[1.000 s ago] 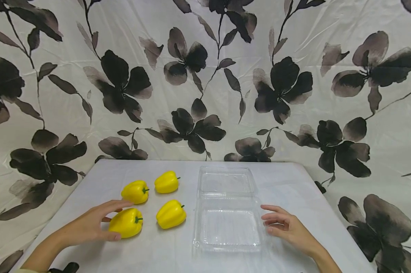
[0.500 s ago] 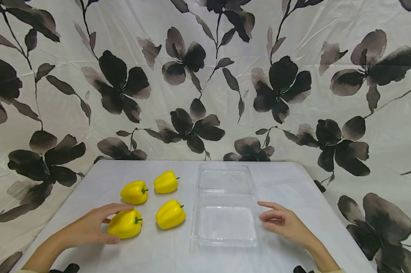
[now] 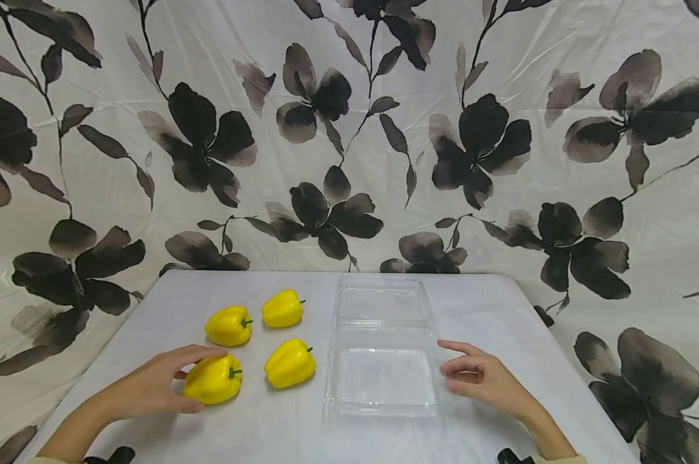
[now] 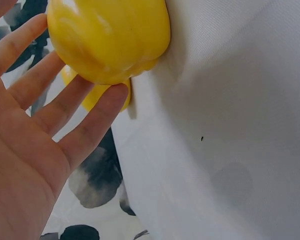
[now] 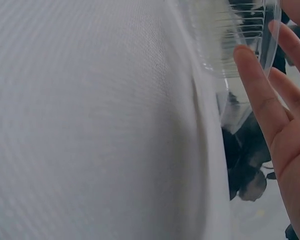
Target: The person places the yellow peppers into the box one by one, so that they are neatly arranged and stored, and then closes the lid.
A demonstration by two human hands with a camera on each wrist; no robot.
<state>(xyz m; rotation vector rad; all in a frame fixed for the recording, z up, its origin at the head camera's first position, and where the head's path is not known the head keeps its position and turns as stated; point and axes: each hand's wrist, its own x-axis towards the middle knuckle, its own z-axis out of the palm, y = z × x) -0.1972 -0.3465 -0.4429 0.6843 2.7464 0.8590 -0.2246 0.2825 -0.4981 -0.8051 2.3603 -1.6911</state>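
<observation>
In the head view my left hand (image 3: 158,381) is at the left side of the nearest yellow bell pepper (image 3: 215,380), fingers along its far side and thumb near its front. The left wrist view shows spread, nearly straight fingers, with tips right at the pepper (image 4: 110,40). My right hand (image 3: 489,379) is beside a clear plastic clamshell container (image 3: 384,377), fingertips right at its right edge. Its lid lies folded back, away from me. The right wrist view has the extended fingers of my right hand (image 5: 285,110) overlapping the ribbed container wall (image 5: 240,30).
Three more yellow bell peppers lie on the white-covered table (image 3: 268,432): one at the left (image 3: 229,325), one behind (image 3: 283,309) and one nearer the container (image 3: 289,364). A floral-patterned cloth (image 3: 338,129) hangs behind the table.
My left fingers have come down closer onto the nearest pepper. The clear container has shifted slightly left and away from me, and my right hand has moved slightly with it.
</observation>
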